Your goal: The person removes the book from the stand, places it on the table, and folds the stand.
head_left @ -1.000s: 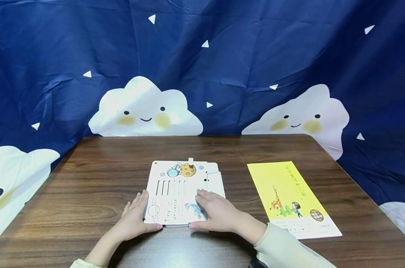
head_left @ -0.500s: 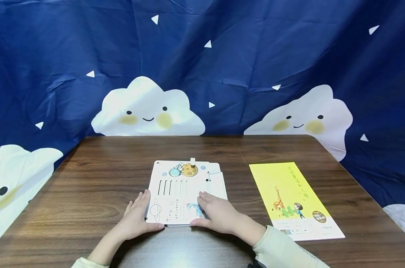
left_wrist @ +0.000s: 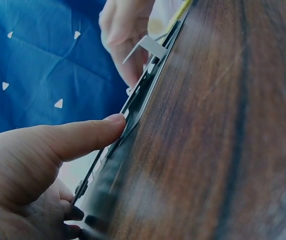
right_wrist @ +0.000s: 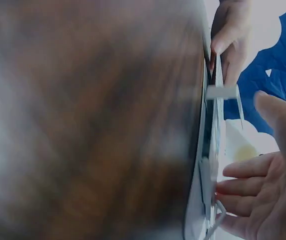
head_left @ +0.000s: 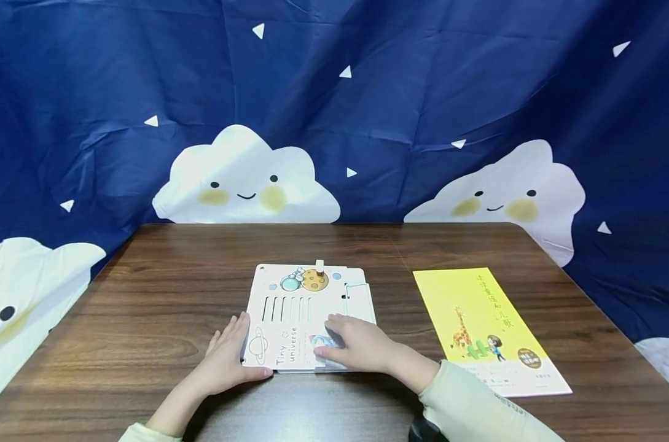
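A white flat folded book stand (head_left: pixel 281 310), printed "Tiny universe" with planet and astronaut pictures, lies on the table. My left hand (head_left: pixel 226 356) rests at its near left corner, fingers along the left edge and thumb (left_wrist: pixel 90 137) straight against the near edge. Over its near right part is my right hand (head_left: pixel 362 344), covering some of a blue picture. In the right wrist view the fingers (right_wrist: pixel 247 185) touch or nearly touch the surface, while the thumb stands off it. A small white bracket (right_wrist: pixel 222 93) sticks out from the stand.
To the right lies a yellow book (head_left: pixel 478 319) with a giraffe and a child on its cover. The brown wooden table (head_left: pixel 174 276) ends at a blue curtain (head_left: pixel 367 92) with white clouds.
My right thumb has lifted off the near edge of the book stand, and the right hand has shifted slightly away from me. The left hand keeps its place; the view has drifted a little.
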Tool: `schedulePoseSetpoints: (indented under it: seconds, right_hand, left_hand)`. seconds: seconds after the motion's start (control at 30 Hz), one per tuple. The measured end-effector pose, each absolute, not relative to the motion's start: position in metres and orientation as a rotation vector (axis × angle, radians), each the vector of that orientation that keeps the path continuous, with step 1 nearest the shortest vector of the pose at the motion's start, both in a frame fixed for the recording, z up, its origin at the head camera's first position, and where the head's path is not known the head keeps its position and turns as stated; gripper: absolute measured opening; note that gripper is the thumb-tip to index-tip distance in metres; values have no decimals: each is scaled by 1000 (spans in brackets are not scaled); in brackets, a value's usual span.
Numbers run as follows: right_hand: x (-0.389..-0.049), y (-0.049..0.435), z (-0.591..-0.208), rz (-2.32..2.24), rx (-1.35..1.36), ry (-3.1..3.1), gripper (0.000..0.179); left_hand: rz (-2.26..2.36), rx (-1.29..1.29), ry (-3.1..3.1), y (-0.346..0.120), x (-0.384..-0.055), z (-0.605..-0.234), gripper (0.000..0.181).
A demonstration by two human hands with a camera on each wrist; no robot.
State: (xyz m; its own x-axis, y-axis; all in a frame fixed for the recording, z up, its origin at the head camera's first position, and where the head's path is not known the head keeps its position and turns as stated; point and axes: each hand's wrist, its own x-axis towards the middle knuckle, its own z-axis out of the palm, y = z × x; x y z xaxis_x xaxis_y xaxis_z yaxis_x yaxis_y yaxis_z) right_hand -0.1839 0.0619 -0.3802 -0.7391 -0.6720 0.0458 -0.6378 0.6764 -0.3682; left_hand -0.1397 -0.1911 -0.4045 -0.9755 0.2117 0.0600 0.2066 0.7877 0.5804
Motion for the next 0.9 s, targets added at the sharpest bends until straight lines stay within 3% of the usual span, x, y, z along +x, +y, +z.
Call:
schedulePoseSetpoints:
  seconds: [0.13,0.37,0.63,0.9]
  right_hand:
    - [-207,60,-376,-843,-944,2750,48]
    - [-257,54,-375,-1238,-558,2705,51]
    - [-291,42,-386,-1445,-403,2513,56]
    - [-299,32,-391,-1567,-368,2381,51]
  left_hand:
    - [953,337,2962,-190,-140,-406,107]
    - [954,349,2967,-189,-142,-408,105]
    - [962,336,2962,-189,-142,-407,106]
    - [969,322,2969,-192,-140,-406,107]
